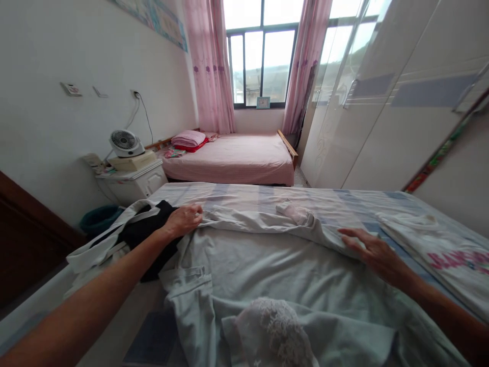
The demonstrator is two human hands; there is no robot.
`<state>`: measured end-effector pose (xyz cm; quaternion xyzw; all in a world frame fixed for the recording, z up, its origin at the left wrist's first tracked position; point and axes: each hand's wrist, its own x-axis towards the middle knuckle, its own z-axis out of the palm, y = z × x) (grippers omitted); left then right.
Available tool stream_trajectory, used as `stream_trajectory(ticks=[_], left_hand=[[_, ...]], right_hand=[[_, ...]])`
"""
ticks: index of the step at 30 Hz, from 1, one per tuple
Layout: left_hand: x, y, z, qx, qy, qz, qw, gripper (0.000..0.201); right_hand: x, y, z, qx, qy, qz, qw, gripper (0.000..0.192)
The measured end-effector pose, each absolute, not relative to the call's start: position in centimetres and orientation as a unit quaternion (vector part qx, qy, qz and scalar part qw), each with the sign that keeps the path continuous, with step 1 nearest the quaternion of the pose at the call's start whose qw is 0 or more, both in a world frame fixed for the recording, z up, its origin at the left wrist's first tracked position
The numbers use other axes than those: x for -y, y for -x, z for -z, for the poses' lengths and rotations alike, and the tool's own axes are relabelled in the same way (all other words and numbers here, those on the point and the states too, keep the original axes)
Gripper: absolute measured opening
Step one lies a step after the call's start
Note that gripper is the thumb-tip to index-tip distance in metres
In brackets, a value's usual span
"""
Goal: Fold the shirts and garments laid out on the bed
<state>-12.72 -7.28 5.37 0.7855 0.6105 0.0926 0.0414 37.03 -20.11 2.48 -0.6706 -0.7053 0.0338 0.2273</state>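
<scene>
A pale grey-green shirt (pixel 263 260) with a cuffed sleeve lies spread over the striped bed in front of me. Along its far side runs a folded-over strip. My left hand (pixel 185 220) is closed on the left end of that strip. At the right end, my right hand (pixel 369 250) lies on the cloth with its fingers stretched out. A white lace piece (pixel 277 329) rests on the near part of the shirt, and a smaller pale lace piece (pixel 294 211) sits at the far fold. Beside my left forearm is a black cloth (pixel 147 232).
A white shirt with pink lettering (pixel 439 250) lies at right on the striped sheet (pixel 229 193). Beyond stands a pink-covered bed (pixel 237 158). At left are a white nightstand (pixel 133 183), a fan (pixel 125 142) and a teal bin (pixel 101 218). Tall wardrobes (pixel 367 122) line the right.
</scene>
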Motion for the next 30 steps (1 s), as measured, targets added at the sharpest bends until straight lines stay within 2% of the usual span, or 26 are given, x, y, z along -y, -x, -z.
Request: stream_trajectory(ticks=[6, 9, 12, 15, 18, 21, 25, 30], left_hand=[[4.0, 9.9, -3.9, -0.664, -0.707, -0.184, 0.161, 0.032], [3.5, 8.4, -3.3, -0.657, -0.691, -0.228, 0.199, 0.039], [4.4, 7.9, -3.9, -0.624, -0.686, -0.285, 0.243, 0.053], [6.0, 9.0, -5.2, -0.572, -0.659, -0.365, 0.326, 0.058], [7.5, 10.5, -5.7, -0.560, -0.674, -0.312, 0.367, 0.053], [8.9, 11.2, -4.9, -0.587, -0.741, -0.196, 0.260, 0.039], [10.5, 11.2, -3.5, -0.510, -0.842, -0.171, 0.046, 0.034], [11.2, 11.6, -2.9, -0.399, -0.907, -0.100, -0.086, 0.030]], right_hand=[[13.5, -34.1, -2.5, 0.653, 0.720, -0.103, 0.211, 0.057], [12.0, -32.2, -2.9, 0.656, 0.708, -0.134, 0.225, 0.051], [12.3, -30.8, -3.6, 0.681, 0.657, -0.162, 0.281, 0.040], [14.0, -30.2, -4.4, 0.711, 0.588, -0.192, 0.333, 0.040], [16.4, -30.4, -4.7, 0.751, 0.538, -0.233, 0.305, 0.043], [18.8, -31.5, -4.3, 0.775, 0.528, -0.235, 0.256, 0.046], [21.6, -34.6, -3.8, 0.754, 0.600, -0.125, 0.237, 0.043], [24.3, -38.2, -2.6, 0.782, 0.606, -0.044, 0.138, 0.049]])
